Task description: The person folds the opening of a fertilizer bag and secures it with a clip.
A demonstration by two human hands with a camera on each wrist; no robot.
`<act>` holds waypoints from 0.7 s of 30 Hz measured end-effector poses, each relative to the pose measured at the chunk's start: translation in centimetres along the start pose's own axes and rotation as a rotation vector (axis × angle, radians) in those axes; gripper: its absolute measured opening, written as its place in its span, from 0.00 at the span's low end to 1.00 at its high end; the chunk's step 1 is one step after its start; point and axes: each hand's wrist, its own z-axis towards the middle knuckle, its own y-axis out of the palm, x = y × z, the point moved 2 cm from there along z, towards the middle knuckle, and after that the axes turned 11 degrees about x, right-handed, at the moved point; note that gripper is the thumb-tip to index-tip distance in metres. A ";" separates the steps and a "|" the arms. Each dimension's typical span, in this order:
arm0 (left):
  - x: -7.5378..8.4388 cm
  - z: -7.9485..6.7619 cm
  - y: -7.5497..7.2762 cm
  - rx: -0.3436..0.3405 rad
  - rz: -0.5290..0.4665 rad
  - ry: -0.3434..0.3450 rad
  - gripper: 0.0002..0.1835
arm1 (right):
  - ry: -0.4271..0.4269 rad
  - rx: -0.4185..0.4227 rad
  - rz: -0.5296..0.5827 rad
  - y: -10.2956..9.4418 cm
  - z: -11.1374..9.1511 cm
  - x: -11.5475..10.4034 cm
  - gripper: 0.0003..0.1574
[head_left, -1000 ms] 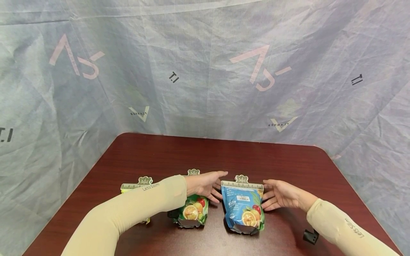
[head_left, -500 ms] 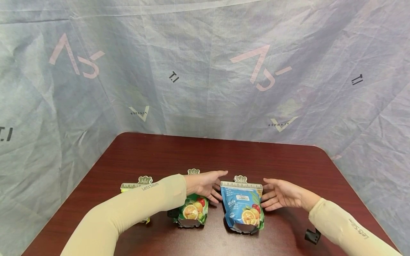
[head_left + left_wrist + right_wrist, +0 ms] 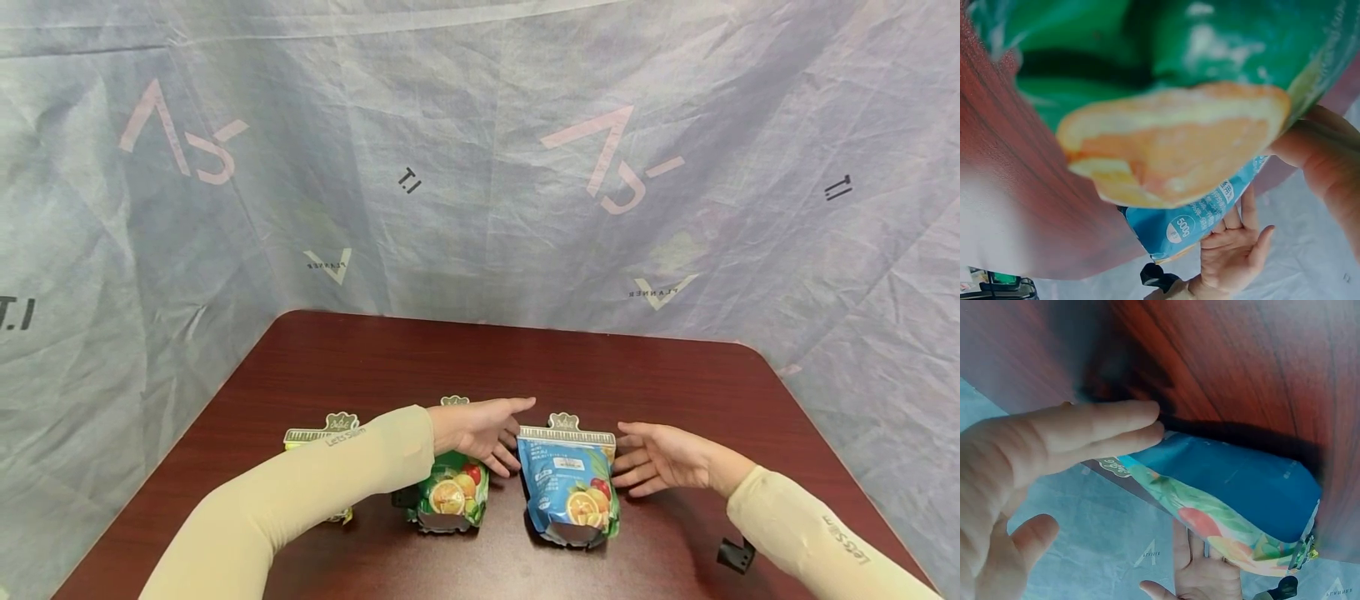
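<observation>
A blue fruit-print pouch (image 3: 558, 492) stands on the table, its top pinched by a wide, light-coloured bag clip (image 3: 567, 433). To its left is my left hand (image 3: 480, 429), fingers extended and thumb raised, between it and a green fruit-print pouch (image 3: 453, 492). The left wrist view shows that green pouch (image 3: 1172, 50) large in front. My right hand (image 3: 671, 458) is on the blue pouch's other side, palm toward it, fingers straight. In the right wrist view the fingertips overlap the pouch's edge (image 3: 1229, 475); whether they touch it I cannot tell. Neither hand grips anything.
A yellow pouch with a clip (image 3: 322, 433) stands at the left, mostly hidden by the left sleeve (image 3: 300, 500). A small black mount (image 3: 735, 554) shows under the right forearm. Grey printed cloth (image 3: 480, 167) hangs behind the dark red table (image 3: 375, 358).
The right forearm has shifted very slightly to the right. Left hand and pouches stay almost where they were.
</observation>
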 end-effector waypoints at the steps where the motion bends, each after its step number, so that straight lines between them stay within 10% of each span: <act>1: 0.0 0.0 0.0 -0.003 0.008 0.001 0.47 | -0.001 0.000 -0.002 0.0 0.0 0.0 0.52; 21: 1.4 -2.2 -2.0 -0.059 0.104 0.078 0.46 | -0.016 0.132 -0.225 0.0 -1.0 -1.0 0.46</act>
